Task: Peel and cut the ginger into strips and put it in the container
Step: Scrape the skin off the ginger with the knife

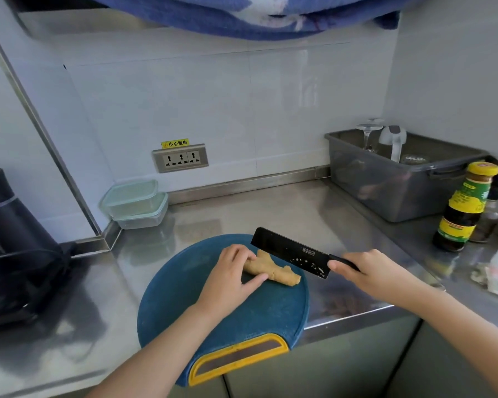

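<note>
Between left-hand fingers (236,255) and thumb lies the ginger (273,270).

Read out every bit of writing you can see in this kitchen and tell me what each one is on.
"小心触电": on the yellow sticker above the wall socket.
Small white logo on the blade of the knife: too blurred to read.
Green and yellow labels on the sauce bottle: print too small to read.
No other text shows.
</note>
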